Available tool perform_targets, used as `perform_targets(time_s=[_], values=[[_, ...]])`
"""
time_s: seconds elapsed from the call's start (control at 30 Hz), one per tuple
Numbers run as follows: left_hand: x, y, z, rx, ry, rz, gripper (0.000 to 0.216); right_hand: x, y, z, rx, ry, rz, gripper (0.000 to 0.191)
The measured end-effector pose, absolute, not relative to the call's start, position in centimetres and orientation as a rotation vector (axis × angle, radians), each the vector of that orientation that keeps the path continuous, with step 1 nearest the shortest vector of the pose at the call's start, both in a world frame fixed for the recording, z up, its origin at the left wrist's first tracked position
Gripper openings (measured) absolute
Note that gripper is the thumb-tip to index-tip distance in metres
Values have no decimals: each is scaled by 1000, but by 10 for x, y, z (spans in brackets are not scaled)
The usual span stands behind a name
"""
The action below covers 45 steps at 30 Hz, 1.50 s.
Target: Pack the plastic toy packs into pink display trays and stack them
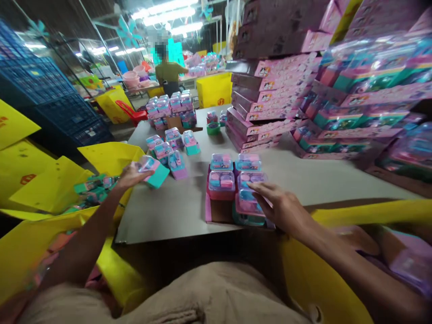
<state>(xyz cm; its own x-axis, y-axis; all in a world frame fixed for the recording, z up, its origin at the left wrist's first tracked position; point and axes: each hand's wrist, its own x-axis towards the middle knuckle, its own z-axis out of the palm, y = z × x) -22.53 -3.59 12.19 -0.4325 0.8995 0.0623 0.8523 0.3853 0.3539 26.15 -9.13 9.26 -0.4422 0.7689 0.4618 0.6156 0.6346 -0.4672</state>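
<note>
My left hand (pixel 131 175) is closed on a small plastic case (pixel 158 176) with a teal base and a clear lid, held tilted over the table's left edge. My right hand (pixel 280 204) reaches over a pink display tray (pixel 208 209), its fingers stretched out and touching the top of a clear-lidded case (pixel 249 202) at the tray's front right. Several such cases stand in the tray in two columns; a pink-based case (pixel 221 183) is in the left one. The front left spot shows bare brown cardboard.
Loose cases (pixel 162 150) stand on the grey table (pixel 155 220), with a larger group behind. Stacked pink trays (pixel 249 108) rise at the right, beside filled trays (pixel 340 121). Yellow boxes (pixel 111 157) flank the table. A person (pixel 167 72) stands farther back.
</note>
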Motion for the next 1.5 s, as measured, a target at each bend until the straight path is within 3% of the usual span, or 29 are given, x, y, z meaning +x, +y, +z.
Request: perform_targets(time_s=[0.1,0.2,0.27,0.5,0.63,0.73,0.87,1.1,1.27,1.43,1.5], values=[[-173,-76,140,1738,2501,670,71,221,-84,116,-1024,-2084,792,44],[-100,-117,148,2191,2313,1024,80,173,-78,130,-889,-1913,1207,73],[-55,-140,146,2363,2153,1175,76,148,-80,131,-819,-1809,1298,83],[15,-172,106,2418,1716,1449,47,150,-70,118,-857,-1668,901,99],[19,-169,50,2116,1737,1498,40,188,-57,116,-898,-1930,641,88],[10,-155,2,1759,2008,1201,39,210,-57,117,-936,-2172,635,77],[-1,-139,-34,1581,2039,791,8,213,-55,119,-871,-2597,620,77],[-5,-141,-50,1518,1909,958,40,184,-44,111,-1013,-3083,465,73],[-18,-138,-60,1552,1765,911,41,161,-48,80,-808,-3024,271,71],[-34,-135,-18,1764,1691,1137,82,201,-51,72,-615,-2685,197,63],[-31,-131,9,2046,1591,1187,86,237,-54,76,-755,-2538,169,60]])
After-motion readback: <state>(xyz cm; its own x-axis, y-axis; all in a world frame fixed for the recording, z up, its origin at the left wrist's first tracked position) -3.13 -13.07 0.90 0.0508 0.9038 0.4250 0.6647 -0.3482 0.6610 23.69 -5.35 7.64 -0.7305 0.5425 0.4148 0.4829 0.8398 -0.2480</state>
